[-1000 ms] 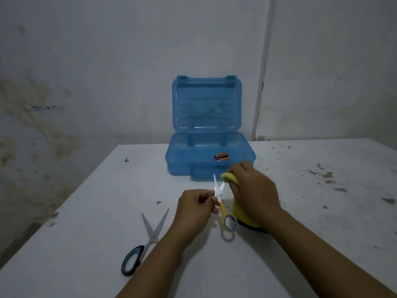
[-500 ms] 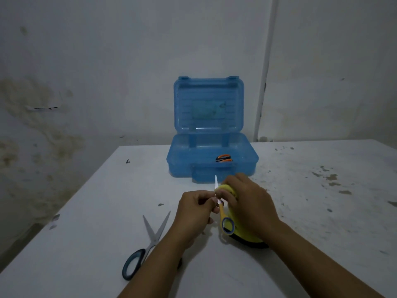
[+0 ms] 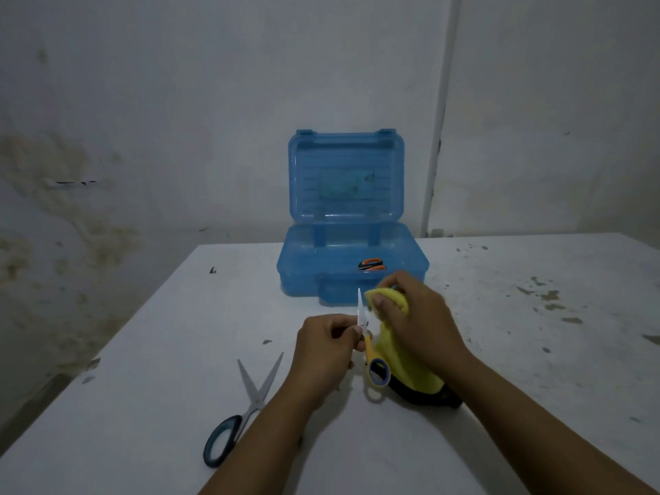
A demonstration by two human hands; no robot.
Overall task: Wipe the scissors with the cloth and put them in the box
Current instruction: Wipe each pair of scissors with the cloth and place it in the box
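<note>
- The left hand [image 3: 326, 346] is curled into a loose fist, its fingertips pinching the small yellow-handled scissors [image 3: 368, 346] near the pivot, so the blades point up and away from the person and the handle loops hang down toward them.
- Just to the right of that hand, the right hand [image 3: 416, 321] grips the yellow cloth [image 3: 394, 305], thumb on top and fingers curled over the far side.
- The bunched cloth sits against the right side of the scissor blades; one white blade tip stands clear above the left hand's knuckles, while the other blade is partly hidden by the cloth, so I cannot tell exactly how much of it is wrapped.
- Under the right wrist the rest of the cloth trails down to the table [image 3: 150, 405], with a dark edge showing at its lower end.
- Below and left of the left hand, beside the forearm, a pair of grey scissors with dark teal handles [image 3: 246, 405] lies flat on the table, blades spread in a V pointing away.
- Beyond both hands, close to the right hand's knuckles, the blue box [image 3: 343, 276] stands open with its lid upright.
- Inside it, on the right side, orange-handled scissors [image 3: 371, 264] show.
- Behind everything is a stained wall [image 3: 143, 137].
</note>
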